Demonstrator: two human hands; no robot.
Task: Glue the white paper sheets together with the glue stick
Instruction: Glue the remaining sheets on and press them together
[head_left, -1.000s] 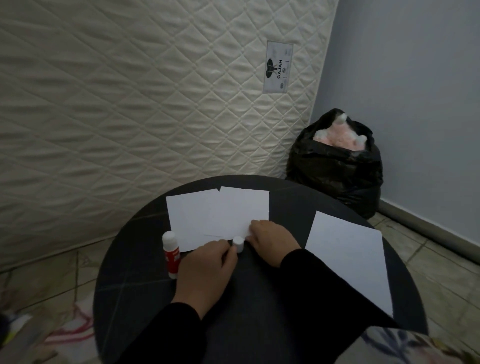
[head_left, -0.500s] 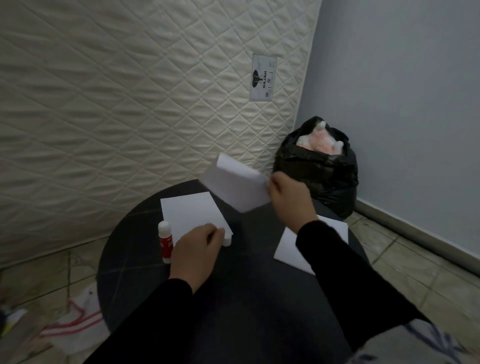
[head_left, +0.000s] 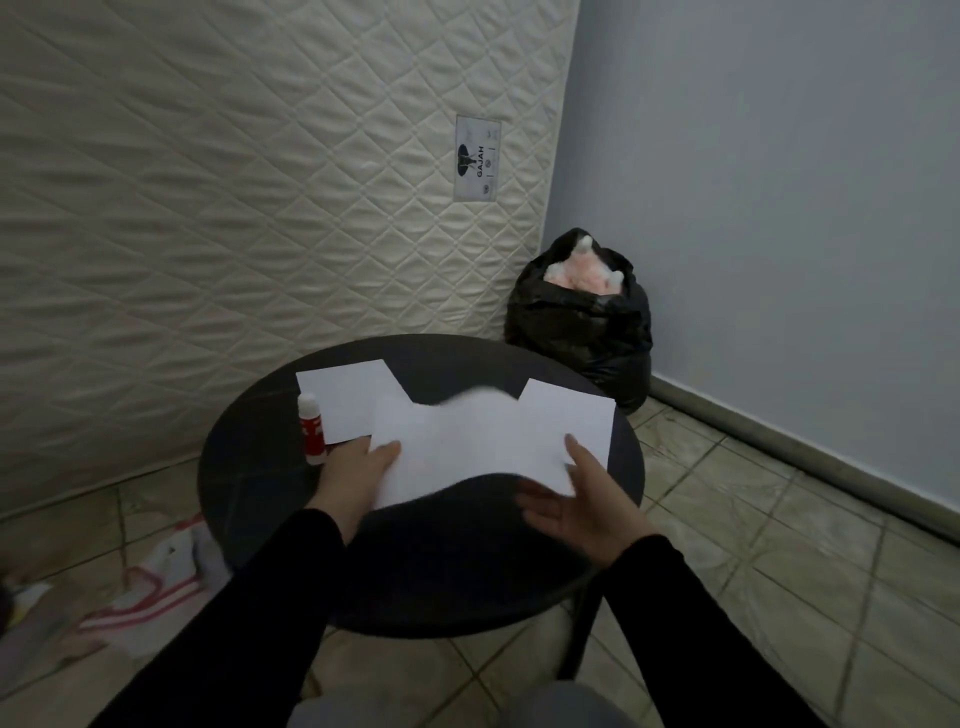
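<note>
A blurred white paper sheet (head_left: 467, 447) lies long axis left to right over the round dark surface (head_left: 249, 467). The left hand (head_left: 358, 475) pinches its left edge; the right hand (head_left: 582, 499), grip open, thumb on its right edge. The glue stick (head_left: 310, 428) stands upright at far left.

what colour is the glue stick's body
Red with white lettering, white cap on top; glue stick, head view.

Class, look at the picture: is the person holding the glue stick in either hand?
No. The glue stick stands upright on the table, just beside the left hand; both hands are at the paper.
</note>
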